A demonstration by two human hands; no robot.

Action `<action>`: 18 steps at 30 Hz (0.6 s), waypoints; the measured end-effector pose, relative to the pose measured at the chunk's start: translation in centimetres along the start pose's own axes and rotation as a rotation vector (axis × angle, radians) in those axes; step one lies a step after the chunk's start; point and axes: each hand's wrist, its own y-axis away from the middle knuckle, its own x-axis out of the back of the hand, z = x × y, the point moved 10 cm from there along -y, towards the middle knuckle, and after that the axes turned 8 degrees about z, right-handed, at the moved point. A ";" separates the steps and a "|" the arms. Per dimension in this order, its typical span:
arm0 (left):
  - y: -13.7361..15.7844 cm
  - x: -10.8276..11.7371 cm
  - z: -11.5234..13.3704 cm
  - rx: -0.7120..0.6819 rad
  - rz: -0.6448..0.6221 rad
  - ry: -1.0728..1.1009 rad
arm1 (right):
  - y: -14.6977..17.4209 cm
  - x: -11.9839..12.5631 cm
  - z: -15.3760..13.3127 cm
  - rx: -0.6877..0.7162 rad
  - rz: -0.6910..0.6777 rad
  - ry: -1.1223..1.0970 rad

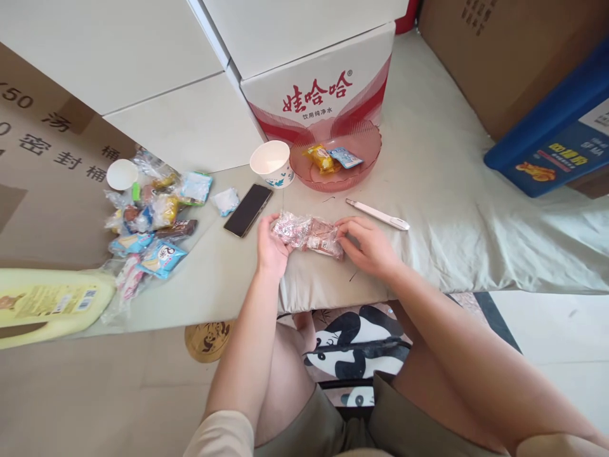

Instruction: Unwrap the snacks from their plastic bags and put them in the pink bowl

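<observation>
My left hand point(273, 252) grips the left end of a crinkly clear-wrapped snack packet point(291, 230) with pink and white contents. Against it lies a reddish-brown snack packet point(325, 238) with white print; I cannot tell whether the two are joined. The fingers of my right hand point(365, 244) pinch the right end of the reddish-brown packet. Both packets are just above the cloth, near the front edge. Behind them stand a white paper bowl point(271, 164) and a pink ribbed bowl point(335, 172) holding a yellow packet point(321, 158) and a blue packet point(346, 157).
A dark phone point(248, 211) and a small white packet point(226, 202) lie left of my hands. A white utility knife point(378, 214) lies to the right. Several wrapped snacks point(163, 259) are heaped at left, near a yellow jug point(57, 301). Boxes point(314, 95) stand behind.
</observation>
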 end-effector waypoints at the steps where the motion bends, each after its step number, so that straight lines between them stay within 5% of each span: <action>1: 0.2 -0.1 0.5 -0.062 -0.013 -0.072 | 0.0 0.2 0.0 0.005 0.006 0.000; 4: 0.5 0.3 2.0 -0.234 0.017 -0.232 | 0.0 2.1 1.0 -0.027 0.124 0.050; 9: -0.3 2.4 2.0 -0.214 0.091 -0.207 | 0.9 7.1 4.0 -0.264 0.408 0.202; 13: -0.8 2.2 1.3 -0.265 0.015 -0.401 | 1.1 6.3 4.7 -0.357 0.344 0.119; 18: 0.4 1.1 3.4 -0.567 -0.025 -0.581 | 0.4 3.2 4.2 -0.222 0.166 0.299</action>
